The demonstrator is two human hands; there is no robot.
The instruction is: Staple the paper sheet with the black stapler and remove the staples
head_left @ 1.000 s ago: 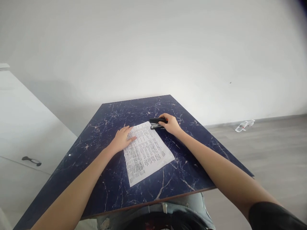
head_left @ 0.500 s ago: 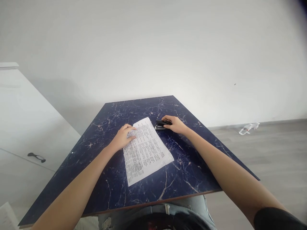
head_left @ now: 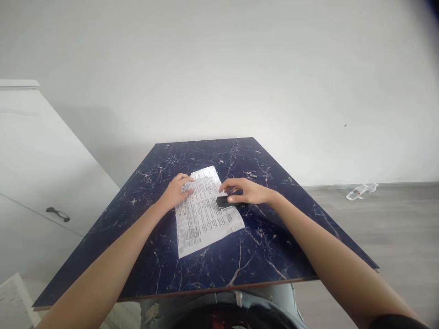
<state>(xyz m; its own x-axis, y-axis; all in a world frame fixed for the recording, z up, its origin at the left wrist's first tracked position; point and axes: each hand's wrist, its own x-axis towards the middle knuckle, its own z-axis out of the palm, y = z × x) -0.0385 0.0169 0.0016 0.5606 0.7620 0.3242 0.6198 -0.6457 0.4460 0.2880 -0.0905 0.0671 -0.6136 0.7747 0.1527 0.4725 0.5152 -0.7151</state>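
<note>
A printed sheet of paper (head_left: 202, 219), possibly more than one layer, lies slanted on the dark blue marbled table (head_left: 270, 242). My left hand (head_left: 176, 192) rests on its upper left edge, fingers stretched out and lying on the page. In my right hand (head_left: 245, 191) is a black stapler (head_left: 224, 202); the thumb is on its near side and the fingers curl over the top. The stapler's front end lies over the right edge of the paper. My fingers and palm hide its rear.
A small greyish piece (head_left: 253, 175) lies on the table beyond my right hand. At the left stands a white cabinet (head_left: 51, 160) with a dark handle (head_left: 58, 214). Crumpled clear plastic (head_left: 361, 191) lies on the floor by the wall (head_left: 219, 68).
My right hand has brought the stapler nearer to me, from beside the paper's top right to over its right edge. My left hand stays on the paper. The small greyish piece now shows.
</note>
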